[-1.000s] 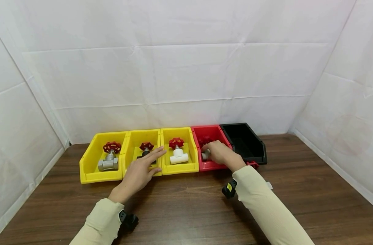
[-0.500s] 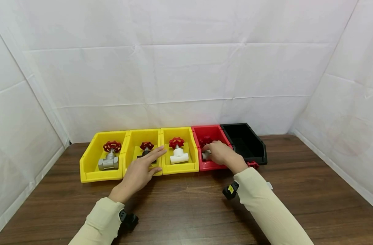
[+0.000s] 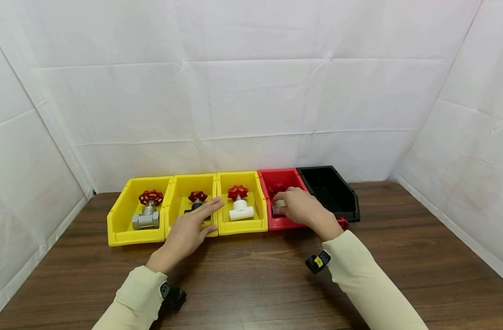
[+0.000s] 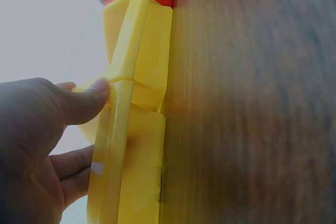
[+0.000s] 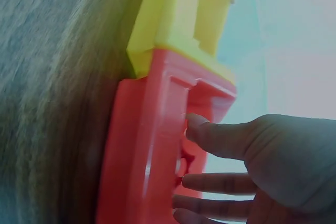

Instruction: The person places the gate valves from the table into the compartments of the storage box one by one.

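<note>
My right hand (image 3: 301, 208) reaches into the red bin (image 3: 282, 224) with its fingertips at a grey valve (image 3: 279, 207). In the right wrist view, the thumb and straight fingers (image 5: 223, 183) stand apart, with part of a red handwheel (image 5: 187, 160) between them. My left hand (image 3: 188, 231) lies over the middle-left yellow bin (image 3: 212, 183), fingers straight; its thumb touches the front rim in the left wrist view. Beneath it, a black valve with a red handwheel (image 3: 197, 197) is partly hidden. A white valve (image 3: 240, 208) lies in the adjoining yellow bin (image 3: 257, 223).
A silver metal valve (image 3: 146, 217) with a red handwheel lies in the leftmost yellow bin (image 3: 119, 231). The black bin (image 3: 327, 190) stands right of the red one. A red object (image 3: 343, 223) shows partly behind the right forearm. White sheeting (image 3: 251, 101) encloses the brown table (image 3: 251, 284).
My right hand has risen slightly and shifted a little away from the grey valve, so more of the valve shows. The right forearm moved slightly right. The left hand stays put.
</note>
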`<state>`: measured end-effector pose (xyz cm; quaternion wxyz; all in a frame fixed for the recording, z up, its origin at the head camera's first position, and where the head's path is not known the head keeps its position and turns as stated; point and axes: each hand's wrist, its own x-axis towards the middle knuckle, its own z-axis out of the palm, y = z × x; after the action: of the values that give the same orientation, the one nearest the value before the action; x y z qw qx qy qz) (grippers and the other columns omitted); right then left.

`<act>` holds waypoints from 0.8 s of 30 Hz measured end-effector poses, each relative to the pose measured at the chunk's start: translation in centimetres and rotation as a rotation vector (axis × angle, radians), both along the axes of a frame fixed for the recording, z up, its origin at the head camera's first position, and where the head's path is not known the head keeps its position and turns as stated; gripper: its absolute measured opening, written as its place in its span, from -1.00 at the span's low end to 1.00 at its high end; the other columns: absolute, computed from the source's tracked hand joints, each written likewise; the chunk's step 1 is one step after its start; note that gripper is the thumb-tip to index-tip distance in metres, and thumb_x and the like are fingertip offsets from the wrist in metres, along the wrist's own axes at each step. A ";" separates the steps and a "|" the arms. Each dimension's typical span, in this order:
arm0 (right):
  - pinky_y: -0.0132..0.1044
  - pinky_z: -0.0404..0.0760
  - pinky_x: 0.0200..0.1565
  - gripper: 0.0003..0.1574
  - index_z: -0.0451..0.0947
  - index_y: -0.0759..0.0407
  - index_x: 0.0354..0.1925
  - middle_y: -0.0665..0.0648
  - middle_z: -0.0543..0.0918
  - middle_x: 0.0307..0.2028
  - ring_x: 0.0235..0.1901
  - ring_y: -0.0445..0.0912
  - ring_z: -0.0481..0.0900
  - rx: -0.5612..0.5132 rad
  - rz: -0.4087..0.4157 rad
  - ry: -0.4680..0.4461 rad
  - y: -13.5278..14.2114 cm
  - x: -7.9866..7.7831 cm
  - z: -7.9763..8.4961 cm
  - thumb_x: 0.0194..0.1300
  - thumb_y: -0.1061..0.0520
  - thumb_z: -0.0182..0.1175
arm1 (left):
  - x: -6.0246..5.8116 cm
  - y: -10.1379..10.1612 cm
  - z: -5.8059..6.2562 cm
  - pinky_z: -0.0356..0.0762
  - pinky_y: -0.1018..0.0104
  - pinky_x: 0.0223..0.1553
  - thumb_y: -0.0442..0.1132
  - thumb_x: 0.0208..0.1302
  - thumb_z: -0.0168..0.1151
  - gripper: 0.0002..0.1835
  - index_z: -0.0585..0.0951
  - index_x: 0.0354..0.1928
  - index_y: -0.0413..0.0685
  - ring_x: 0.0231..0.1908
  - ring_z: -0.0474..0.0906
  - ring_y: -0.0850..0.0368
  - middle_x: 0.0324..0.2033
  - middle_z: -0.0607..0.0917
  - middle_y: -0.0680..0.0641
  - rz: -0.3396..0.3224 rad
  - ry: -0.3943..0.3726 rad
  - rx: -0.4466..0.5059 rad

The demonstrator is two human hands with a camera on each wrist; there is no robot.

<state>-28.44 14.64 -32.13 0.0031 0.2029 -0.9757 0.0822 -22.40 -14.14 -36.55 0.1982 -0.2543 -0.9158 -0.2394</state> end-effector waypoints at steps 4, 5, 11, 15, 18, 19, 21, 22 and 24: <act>0.07 0.49 0.03 -0.55 0.60 0.04 0.09 0.17 0.57 0.02 -0.01 0.05 0.46 -0.025 0.018 0.020 0.0 0.9 0.7 0.25 -0.03 0.29 | 0.0 0.0 0.1 0.28 0.39 -0.61 -0.25 0.17 0.37 -0.37 0.45 0.31 0.05 -0.77 0.05 0.29 0.32 0.38 0.06 -0.002 -0.001 -0.001; 0.07 0.49 0.02 -0.55 0.60 0.04 0.09 0.17 0.57 0.02 -0.01 0.05 0.47 -0.029 0.023 0.026 0.1 1.1 0.9 0.25 -0.04 0.29 | 0.0 0.0 0.1 0.28 0.39 -0.61 -0.25 0.17 0.37 -0.38 0.45 0.31 0.05 -0.77 0.05 0.29 0.32 0.38 0.06 -0.002 -0.001 -0.001; 0.05 0.51 0.01 -0.59 0.62 0.03 0.06 0.16 0.58 0.01 -0.02 0.05 0.50 -0.057 0.050 0.082 0.5 2.8 1.7 0.25 -0.01 0.29 | 0.1 0.0 0.1 0.27 0.39 -0.62 -0.25 0.17 0.37 -0.38 0.45 0.31 0.06 -0.77 0.06 0.29 0.32 0.38 0.06 -0.001 -0.002 -0.001; 0.00 0.55 -0.05 -0.63 0.63 0.03 0.04 0.15 0.59 -0.01 -0.04 0.03 0.53 -0.052 0.078 0.152 1.1 3.7 1.9 0.27 0.03 0.28 | 0.1 0.1 0.1 0.28 0.39 -0.61 -0.25 0.17 0.37 -0.37 0.45 0.32 0.09 -0.76 0.06 0.29 0.32 0.38 0.07 -0.001 -0.003 -0.001; -0.03 0.58 -0.11 -0.62 0.63 0.05 0.05 0.15 0.60 -0.04 -0.09 0.03 0.54 -0.049 0.097 0.214 1.7 4.4 2.1 0.26 0.04 0.30 | 0.1 0.0 0.1 0.29 0.39 -0.60 -0.25 0.17 0.37 -0.36 0.44 0.32 0.09 -0.76 0.06 0.29 0.33 0.38 0.07 -0.002 -0.005 -0.001; -0.03 0.58 -0.12 -0.61 0.62 0.06 0.05 0.16 0.60 -0.05 -0.09 0.04 0.55 -0.051 0.102 0.232 1.9 4.6 2.1 0.25 0.04 0.30 | 0.1 0.0 0.1 0.30 0.39 -0.59 -0.25 0.17 0.37 -0.36 0.44 0.32 0.10 -0.76 0.07 0.29 0.33 0.38 0.07 -0.001 -0.005 -0.001; -0.03 0.59 -0.13 -0.58 0.61 0.07 0.07 0.17 0.60 -0.05 -0.09 0.05 0.55 -0.055 0.108 0.260 2.2 4.9 2.2 0.23 0.04 0.32 | 0.1 0.0 0.1 0.31 0.39 -0.58 -0.25 0.17 0.36 -0.36 0.44 0.32 0.10 -0.76 0.07 0.29 0.33 0.38 0.07 0.000 -0.004 -0.001; -0.02 0.59 -0.13 -0.57 0.61 0.08 0.07 0.16 0.60 -0.05 -0.08 0.05 0.55 -0.057 0.107 0.271 2.4 5.1 2.2 0.23 0.04 0.32 | 0.1 0.0 0.1 0.31 0.39 -0.58 -0.25 0.17 0.37 -0.36 0.44 0.32 0.10 -0.76 0.08 0.29 0.33 0.37 0.07 0.000 -0.005 -0.001; -0.01 0.59 -0.13 -0.57 0.61 0.07 0.06 0.16 0.60 -0.03 -0.05 0.06 0.54 -0.058 0.106 0.288 2.8 5.3 2.1 0.23 0.03 0.32 | 0.1 0.0 0.1 0.32 0.39 -0.57 -0.25 0.17 0.36 -0.36 0.44 0.33 0.11 -0.76 0.08 0.29 0.33 0.37 0.08 0.000 -0.005 -0.002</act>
<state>-23.12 17.43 -29.99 0.1445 0.2636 -0.9504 0.0803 -22.34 -14.18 -36.46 0.1956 -0.2537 -0.9166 -0.2391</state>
